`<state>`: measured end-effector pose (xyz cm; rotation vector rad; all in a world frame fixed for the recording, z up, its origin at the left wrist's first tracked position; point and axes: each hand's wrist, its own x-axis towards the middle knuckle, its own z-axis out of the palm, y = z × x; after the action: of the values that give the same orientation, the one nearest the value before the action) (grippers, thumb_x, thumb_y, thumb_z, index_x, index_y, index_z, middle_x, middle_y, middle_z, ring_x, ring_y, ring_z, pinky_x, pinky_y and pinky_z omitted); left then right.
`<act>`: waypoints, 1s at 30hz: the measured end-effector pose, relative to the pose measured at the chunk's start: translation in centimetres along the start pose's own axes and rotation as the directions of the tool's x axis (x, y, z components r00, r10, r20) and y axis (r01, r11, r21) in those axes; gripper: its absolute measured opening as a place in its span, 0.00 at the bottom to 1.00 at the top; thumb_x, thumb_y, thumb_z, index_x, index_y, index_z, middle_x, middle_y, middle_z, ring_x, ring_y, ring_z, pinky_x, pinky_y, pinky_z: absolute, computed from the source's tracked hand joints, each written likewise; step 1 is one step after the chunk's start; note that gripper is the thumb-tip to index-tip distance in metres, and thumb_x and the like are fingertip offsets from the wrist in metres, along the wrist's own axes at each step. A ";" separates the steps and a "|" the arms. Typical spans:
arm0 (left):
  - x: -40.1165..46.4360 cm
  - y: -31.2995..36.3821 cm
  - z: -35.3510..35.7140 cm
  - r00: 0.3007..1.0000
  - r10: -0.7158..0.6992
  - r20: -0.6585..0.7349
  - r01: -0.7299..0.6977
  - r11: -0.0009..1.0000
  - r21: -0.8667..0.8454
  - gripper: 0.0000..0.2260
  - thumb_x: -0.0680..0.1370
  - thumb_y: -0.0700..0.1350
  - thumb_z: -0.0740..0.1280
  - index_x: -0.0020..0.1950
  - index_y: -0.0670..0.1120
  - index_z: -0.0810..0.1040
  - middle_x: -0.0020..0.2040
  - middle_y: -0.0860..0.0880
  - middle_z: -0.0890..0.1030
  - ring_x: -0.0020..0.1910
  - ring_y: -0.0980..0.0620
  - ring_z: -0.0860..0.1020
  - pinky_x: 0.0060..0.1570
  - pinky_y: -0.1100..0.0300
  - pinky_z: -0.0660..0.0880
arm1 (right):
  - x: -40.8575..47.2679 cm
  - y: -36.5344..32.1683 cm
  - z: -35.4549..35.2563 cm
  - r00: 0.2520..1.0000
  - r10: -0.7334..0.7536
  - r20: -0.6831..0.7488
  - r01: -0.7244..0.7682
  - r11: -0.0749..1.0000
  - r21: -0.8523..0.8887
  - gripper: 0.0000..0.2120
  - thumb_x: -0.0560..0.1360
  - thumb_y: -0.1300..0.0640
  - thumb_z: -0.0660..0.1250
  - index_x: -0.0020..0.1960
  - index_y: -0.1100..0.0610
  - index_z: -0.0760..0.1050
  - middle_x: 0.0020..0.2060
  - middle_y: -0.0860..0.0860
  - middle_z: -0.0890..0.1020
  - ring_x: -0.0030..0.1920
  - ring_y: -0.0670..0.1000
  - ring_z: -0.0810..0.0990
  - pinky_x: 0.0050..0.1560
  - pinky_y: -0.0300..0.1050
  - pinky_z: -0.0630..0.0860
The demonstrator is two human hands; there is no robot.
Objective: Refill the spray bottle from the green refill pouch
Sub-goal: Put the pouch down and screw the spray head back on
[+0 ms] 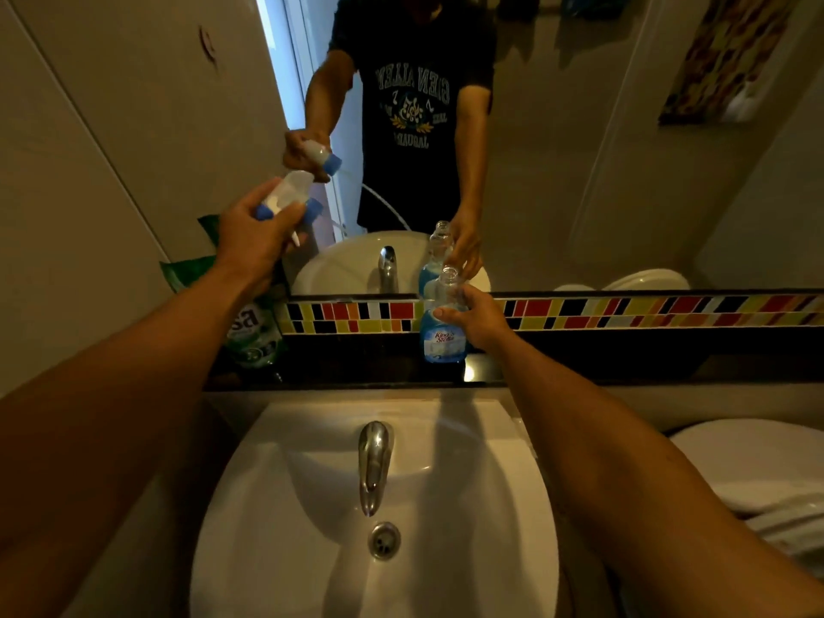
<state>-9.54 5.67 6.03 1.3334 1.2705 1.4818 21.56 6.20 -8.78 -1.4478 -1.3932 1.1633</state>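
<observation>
Above sink point(312, 506), left hand point(256, 231) gripping sprayer head point(290, 198), right hand point(479, 318) steadying bottle point(441, 332)

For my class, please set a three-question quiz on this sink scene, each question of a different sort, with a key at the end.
1. True or false: the spray head is screwed onto the spray bottle.
2. Which of the hands steadies the bottle on the ledge? A) left hand B) right hand C) neither
3. Fill in: the green refill pouch stands to the ____ of the bottle, by the wall.

Key: 1 false, the head is off and held up in the left hand; the neck is open. 2 B. 3 left.
</observation>
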 end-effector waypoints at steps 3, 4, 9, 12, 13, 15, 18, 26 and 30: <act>0.6 3.7 0.9 0.993 0.097 0.066 -0.098 0.995 0.019 0.19 0.72 0.49 0.76 0.62 0.54 0.79 0.53 0.53 0.84 0.51 0.54 0.84 0.47 0.58 0.82 | 0.0 0.0 -0.1 1.000 -0.006 0.005 0.006 1.000 -0.002 0.26 0.79 0.61 0.74 0.75 0.60 0.73 0.69 0.58 0.80 0.69 0.60 0.79 0.70 0.63 0.78; 0.9 4.7 1.2 0.990 0.120 0.073 -0.122 0.992 0.019 0.21 0.72 0.49 0.76 0.64 0.51 0.78 0.55 0.51 0.83 0.51 0.54 0.84 0.47 0.59 0.82 | 0.0 0.0 -0.2 1.000 -0.004 0.008 0.004 1.000 -0.003 0.26 0.79 0.62 0.74 0.75 0.60 0.73 0.69 0.59 0.80 0.69 0.61 0.79 0.70 0.63 0.78; 1.7 8.3 3.3 0.974 0.196 0.111 -0.197 0.980 -0.009 0.21 0.74 0.46 0.75 0.63 0.44 0.72 0.60 0.46 0.77 0.54 0.48 0.82 0.52 0.53 0.82 | -0.1 -0.1 -0.3 1.000 -0.008 0.015 0.008 1.000 0.023 0.25 0.79 0.63 0.74 0.74 0.61 0.74 0.68 0.59 0.80 0.68 0.60 0.80 0.69 0.61 0.79; 1.9 8.9 4.4 0.967 0.221 0.127 -0.218 0.975 -0.037 0.23 0.75 0.43 0.73 0.66 0.41 0.70 0.64 0.42 0.74 0.58 0.43 0.80 0.54 0.51 0.81 | -0.5 0.3 -0.4 0.999 -0.035 -0.013 0.036 0.997 0.064 0.23 0.78 0.63 0.75 0.71 0.59 0.75 0.67 0.58 0.81 0.67 0.59 0.81 0.67 0.61 0.80; 1.9 8.9 4.7 0.966 0.226 0.122 -0.223 0.974 -0.040 0.23 0.75 0.43 0.73 0.67 0.40 0.69 0.64 0.41 0.74 0.59 0.43 0.80 0.54 0.50 0.81 | -0.7 0.5 -0.4 0.998 -0.048 -0.030 0.050 0.995 0.084 0.21 0.78 0.63 0.75 0.70 0.58 0.76 0.66 0.57 0.81 0.66 0.58 0.81 0.66 0.60 0.81; 2.0 8.8 5.2 0.964 0.237 0.120 -0.233 0.971 -0.046 0.24 0.76 0.42 0.73 0.68 0.40 0.68 0.64 0.41 0.74 0.59 0.42 0.80 0.54 0.51 0.81 | -1.1 0.7 -0.4 0.996 -0.066 -0.061 0.072 0.993 0.097 0.19 0.78 0.62 0.75 0.67 0.57 0.77 0.64 0.56 0.82 0.63 0.57 0.82 0.60 0.54 0.83; 2.0 8.5 5.6 0.961 0.246 0.129 -0.238 0.969 -0.072 0.24 0.76 0.41 0.73 0.68 0.41 0.67 0.64 0.43 0.74 0.58 0.44 0.80 0.53 0.52 0.81 | -1.4 0.4 -0.9 0.994 -0.088 -0.071 0.093 0.993 0.074 0.15 0.79 0.60 0.75 0.64 0.55 0.77 0.61 0.52 0.82 0.61 0.53 0.82 0.53 0.45 0.81; 1.8 9.7 6.9 0.957 0.264 0.122 -0.239 0.954 -0.182 0.22 0.77 0.41 0.71 0.68 0.42 0.68 0.65 0.44 0.74 0.59 0.44 0.81 0.50 0.55 0.82 | -2.8 -1.6 -3.2 0.990 -0.140 0.000 0.140 0.989 0.045 0.15 0.79 0.58 0.75 0.63 0.49 0.79 0.59 0.51 0.84 0.60 0.52 0.84 0.57 0.48 0.83; 1.9 10.1 7.1 0.953 0.264 0.147 -0.234 0.953 -0.193 0.22 0.77 0.41 0.70 0.69 0.42 0.68 0.66 0.43 0.73 0.59 0.45 0.81 0.52 0.52 0.81 | -3.4 -1.9 -3.9 0.991 -0.131 0.001 0.131 0.991 0.034 0.20 0.78 0.58 0.75 0.69 0.55 0.78 0.61 0.53 0.84 0.62 0.54 0.84 0.58 0.50 0.83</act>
<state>-2.10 6.52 16.03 1.5098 0.8662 1.5706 24.91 3.13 -5.63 -1.3109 -1.4415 1.1010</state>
